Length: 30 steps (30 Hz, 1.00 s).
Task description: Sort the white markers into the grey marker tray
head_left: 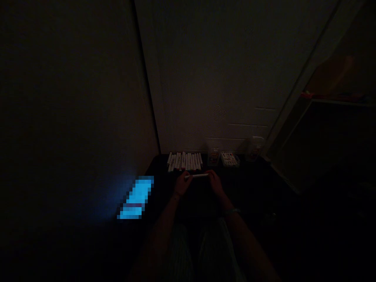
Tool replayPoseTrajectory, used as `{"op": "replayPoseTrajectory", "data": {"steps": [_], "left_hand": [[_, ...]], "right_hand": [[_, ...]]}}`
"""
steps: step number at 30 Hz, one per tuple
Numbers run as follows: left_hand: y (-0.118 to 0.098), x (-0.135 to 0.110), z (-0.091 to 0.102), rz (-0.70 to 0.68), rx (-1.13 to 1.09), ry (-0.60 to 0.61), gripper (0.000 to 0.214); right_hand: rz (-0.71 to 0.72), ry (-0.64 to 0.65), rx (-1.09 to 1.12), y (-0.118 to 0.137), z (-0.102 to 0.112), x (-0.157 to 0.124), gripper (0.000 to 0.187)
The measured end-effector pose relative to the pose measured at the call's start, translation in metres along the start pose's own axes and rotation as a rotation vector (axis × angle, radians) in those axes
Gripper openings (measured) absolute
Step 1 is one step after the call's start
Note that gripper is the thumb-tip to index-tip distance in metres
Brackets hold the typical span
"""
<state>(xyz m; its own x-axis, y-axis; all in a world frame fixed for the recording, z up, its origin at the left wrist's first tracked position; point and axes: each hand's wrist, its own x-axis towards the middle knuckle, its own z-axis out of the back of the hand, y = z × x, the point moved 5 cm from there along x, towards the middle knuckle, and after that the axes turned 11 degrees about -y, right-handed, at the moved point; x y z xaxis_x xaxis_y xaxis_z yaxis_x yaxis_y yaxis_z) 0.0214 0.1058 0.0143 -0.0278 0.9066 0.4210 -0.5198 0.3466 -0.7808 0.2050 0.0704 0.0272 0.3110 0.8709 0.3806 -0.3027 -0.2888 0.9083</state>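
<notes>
A white marker [200, 175] is stretched level between my two hands above the dark tabletop. My left hand [182, 183] is closed around its left end. At the other end, the fingers of my right hand [215, 182] are closed on it too. Just beyond my hands lies a row of several white markers [185, 161], side by side. To the right of the row stands a clear plastic container [213, 156] with a label, and beside it a box packed with small white pieces [229, 158]. Dim light hides finer detail.
A glowing, pixelated screen [136, 197] lies at the left edge of the dark table [252, 188]. Another clear container [254, 150] stands at the back right. A pale wall [202, 78] rises behind the table, and my legs are below its front edge.
</notes>
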Motion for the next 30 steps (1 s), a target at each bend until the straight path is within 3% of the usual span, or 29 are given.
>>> {"op": "replayPoseTrajectory", "data": {"steps": [30], "left_hand": [[-0.0019,0.001,0.0031,-0.002,0.019,-0.033,0.019]], "right_hand": [[0.007,-0.012,0.003,-0.0048,-0.0024,0.0,0.028]]}}
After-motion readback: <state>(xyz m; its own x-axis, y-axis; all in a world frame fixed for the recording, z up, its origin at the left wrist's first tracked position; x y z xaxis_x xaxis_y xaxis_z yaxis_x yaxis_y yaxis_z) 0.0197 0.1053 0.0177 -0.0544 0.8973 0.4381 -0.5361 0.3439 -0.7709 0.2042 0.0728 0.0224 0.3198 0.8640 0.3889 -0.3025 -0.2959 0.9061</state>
